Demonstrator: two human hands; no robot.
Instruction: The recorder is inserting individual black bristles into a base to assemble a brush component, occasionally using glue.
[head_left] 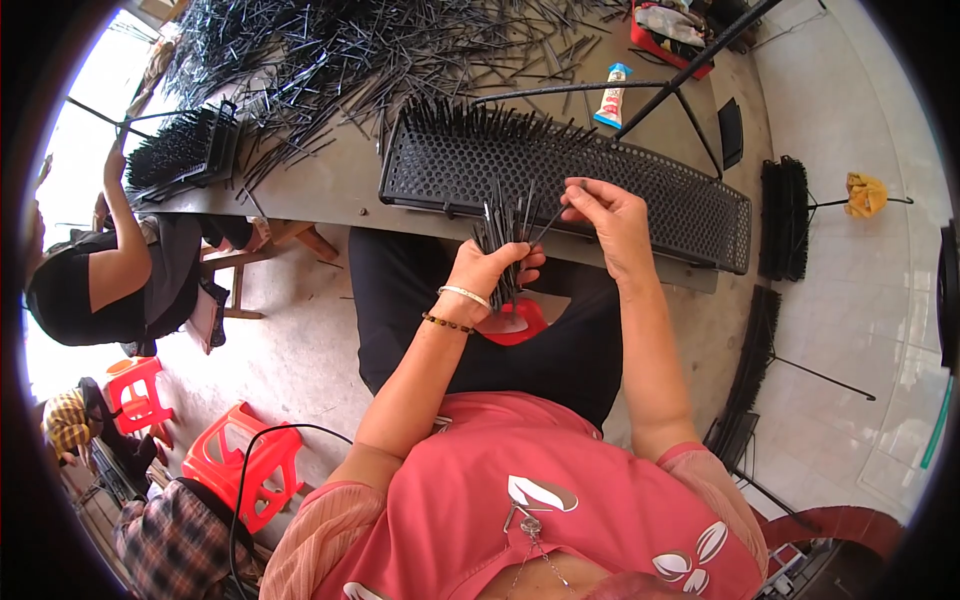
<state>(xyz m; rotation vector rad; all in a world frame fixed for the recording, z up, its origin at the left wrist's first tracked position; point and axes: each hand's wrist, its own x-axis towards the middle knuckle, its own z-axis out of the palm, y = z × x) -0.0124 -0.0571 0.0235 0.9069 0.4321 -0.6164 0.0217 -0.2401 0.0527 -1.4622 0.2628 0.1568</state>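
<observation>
My left hand (pixel 484 272) is closed around an upright bundle of thin black bristle strips (pixel 505 228), just in front of the table's near edge. My right hand (pixel 617 222) has thumb and forefinger pinched on one thin black strip (pixel 549 222) that slants down toward the bundle. Both hands are close to a long black perforated brush base (pixel 570 175) lying along the table edge. Rows of black bristles (pixel 480 118) stand along the far side of that base, thickest at its left; its other holes show bare. A black rod frame (pixel 660 95) rises from behind it.
A big heap of loose black strips (pixel 330 60) covers the table's far left. A small blue-and-white packet (pixel 612 95) and a red container (pixel 672 40) sit beyond the base. At left, another person (pixel 110 260) handles a bristled brush (pixel 180 150). Red stools (pixel 245 465) and bristled brushes (pixel 785 220) stand on the floor.
</observation>
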